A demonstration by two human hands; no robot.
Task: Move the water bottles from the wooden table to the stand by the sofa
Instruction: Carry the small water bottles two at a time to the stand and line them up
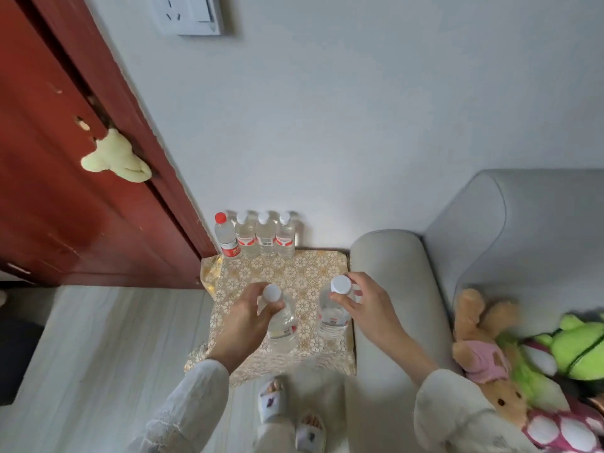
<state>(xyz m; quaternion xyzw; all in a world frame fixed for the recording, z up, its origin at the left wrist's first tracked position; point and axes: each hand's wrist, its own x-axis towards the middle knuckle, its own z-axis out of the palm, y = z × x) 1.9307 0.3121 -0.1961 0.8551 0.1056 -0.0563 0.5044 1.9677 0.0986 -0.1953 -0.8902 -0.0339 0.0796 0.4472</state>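
Left hand (243, 317), right hand (366, 305) each gripping a bottle (labels unreadable).

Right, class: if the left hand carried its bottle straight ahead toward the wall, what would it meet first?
Probably the row of bottles at the back of the stand. The left hand points that way, over bare cloth, though depth is uncertain.

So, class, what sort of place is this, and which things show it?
Probably a home living room: a grey sofa with soft toys, a red door, and a cloth-covered stand holding water bottles.
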